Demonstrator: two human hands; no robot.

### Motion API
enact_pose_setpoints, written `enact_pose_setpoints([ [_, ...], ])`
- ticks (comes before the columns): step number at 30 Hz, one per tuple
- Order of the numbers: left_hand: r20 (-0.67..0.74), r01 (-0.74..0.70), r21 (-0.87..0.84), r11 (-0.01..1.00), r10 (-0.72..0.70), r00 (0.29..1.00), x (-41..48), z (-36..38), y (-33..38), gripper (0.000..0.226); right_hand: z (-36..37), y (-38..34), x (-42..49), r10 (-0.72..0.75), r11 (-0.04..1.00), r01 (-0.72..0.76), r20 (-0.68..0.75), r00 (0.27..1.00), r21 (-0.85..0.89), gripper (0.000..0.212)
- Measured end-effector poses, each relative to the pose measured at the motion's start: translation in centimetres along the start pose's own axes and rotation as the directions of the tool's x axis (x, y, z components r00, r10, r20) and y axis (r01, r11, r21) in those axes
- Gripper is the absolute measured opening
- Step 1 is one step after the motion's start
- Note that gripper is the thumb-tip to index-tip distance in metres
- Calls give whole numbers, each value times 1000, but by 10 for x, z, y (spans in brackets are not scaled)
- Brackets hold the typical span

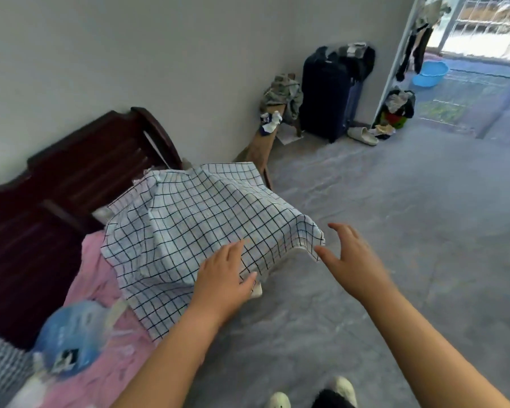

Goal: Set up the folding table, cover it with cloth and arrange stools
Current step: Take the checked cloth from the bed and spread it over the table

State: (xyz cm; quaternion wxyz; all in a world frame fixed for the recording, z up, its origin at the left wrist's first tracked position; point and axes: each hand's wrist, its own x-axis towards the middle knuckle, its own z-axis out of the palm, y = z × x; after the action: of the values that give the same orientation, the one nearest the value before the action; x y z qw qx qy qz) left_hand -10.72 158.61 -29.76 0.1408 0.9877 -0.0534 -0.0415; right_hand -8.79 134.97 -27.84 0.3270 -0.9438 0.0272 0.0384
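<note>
Head view: cloth-covering step.
Left hand point(221, 278) flat on white black-checked cloth point(195, 219); right hand point(351, 257) spread beside its near corner, likely pinching next.

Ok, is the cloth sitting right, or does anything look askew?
Yes: the checked cloth is askew, bunched into ridges, one side spilling onto the pink bedding. Left hand rests on it; right hand hovers open by its corner.
</note>
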Motion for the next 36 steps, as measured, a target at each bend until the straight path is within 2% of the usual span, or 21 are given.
enact_pose_setpoints([
  [3, 39, 31, -4, 999, -31, 999, 27, -2, -20, 68, 16, -17, 32, -7, 1000, 8, 46, 999, -17, 58],
  [13, 21, 152, 14, 988, -153, 988, 172, -10, -62, 65, 40, -50, 206, -103, 993, 111, 178, 979, -31, 58],
  [21, -33, 306, -33, 951, -307, 951, 257, -19, -109, 62, 73, -87, 337, -228, 959, 271, 341, 912, -85, 58],
  [23, -78, 342, -44, 939, -344, 936, 269, -23, -130, 59, 88, -102, 362, -253, 948, 306, 389, 886, -81, 58],
  [26, -141, 332, 27, 943, -325, 935, 292, -25, -169, 54, 110, -126, 393, -282, 933, 349, 426, 860, -87, 57],
  [29, -136, 324, 103, 940, -309, 941, 323, -23, -219, 51, 135, -145, 421, -305, 919, 382, 437, 846, -98, 57],
  [36, -51, 322, 247, 914, -320, 946, 385, -13, -339, 50, 211, -181, 485, -257, 906, 385, 496, 830, -174, 56],
])
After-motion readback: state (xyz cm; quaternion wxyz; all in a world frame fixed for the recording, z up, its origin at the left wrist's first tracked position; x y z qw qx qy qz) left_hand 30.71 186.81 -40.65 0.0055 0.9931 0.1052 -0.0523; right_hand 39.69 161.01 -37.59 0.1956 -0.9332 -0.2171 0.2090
